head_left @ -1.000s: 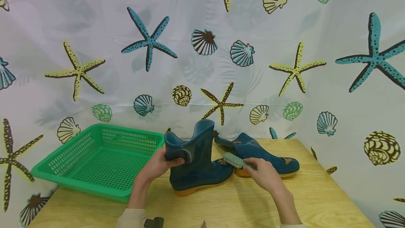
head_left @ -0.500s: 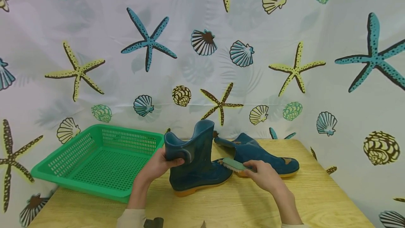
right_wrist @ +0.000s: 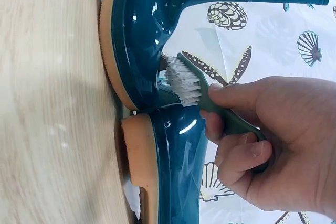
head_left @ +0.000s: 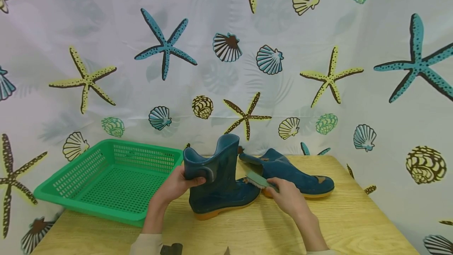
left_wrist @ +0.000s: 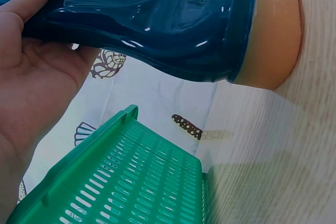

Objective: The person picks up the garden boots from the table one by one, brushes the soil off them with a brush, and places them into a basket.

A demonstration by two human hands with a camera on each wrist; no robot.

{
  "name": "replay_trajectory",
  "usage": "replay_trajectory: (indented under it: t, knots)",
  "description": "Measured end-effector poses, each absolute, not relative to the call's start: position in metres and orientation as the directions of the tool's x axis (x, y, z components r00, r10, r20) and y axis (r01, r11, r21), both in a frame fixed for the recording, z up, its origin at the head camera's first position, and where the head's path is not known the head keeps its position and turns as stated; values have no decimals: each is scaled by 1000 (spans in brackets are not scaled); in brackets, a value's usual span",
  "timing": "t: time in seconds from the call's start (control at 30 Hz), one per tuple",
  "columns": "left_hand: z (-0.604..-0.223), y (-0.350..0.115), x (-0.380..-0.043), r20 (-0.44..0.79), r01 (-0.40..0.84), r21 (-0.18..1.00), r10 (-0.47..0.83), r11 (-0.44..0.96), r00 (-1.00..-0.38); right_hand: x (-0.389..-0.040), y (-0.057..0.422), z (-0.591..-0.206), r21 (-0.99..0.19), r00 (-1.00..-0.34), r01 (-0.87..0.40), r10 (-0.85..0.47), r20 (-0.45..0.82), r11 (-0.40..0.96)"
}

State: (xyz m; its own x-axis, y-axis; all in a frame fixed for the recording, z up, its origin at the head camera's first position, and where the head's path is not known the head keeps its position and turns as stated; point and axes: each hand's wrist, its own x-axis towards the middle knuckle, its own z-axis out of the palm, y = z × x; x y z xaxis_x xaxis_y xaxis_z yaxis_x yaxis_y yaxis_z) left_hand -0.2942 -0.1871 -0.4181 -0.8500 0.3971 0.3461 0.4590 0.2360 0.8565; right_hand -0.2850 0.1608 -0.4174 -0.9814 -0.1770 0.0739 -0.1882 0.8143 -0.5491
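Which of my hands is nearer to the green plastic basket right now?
Left. Your left hand, gripping a blue rain boot, is close beside the green plastic basket. Your right hand is farther off, right of that boot's toe, holding a scrub brush.

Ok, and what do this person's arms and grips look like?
The left grip and right grip are bare hands, no gloves. The left sleeve is pale cream and stops short of the wrist; the right sleeve, barely in frame, looks similar. A dark item beside the left one is unclear.
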Motion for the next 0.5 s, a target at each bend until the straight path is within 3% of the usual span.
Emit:
replay_trajectory:
  t: [0.5]
  knots:
    - [-417, -188, -293, 341, 455, 858, 399, 237, -851, -285, 158, -421, -583, -980, -196, -141, 137, 789]
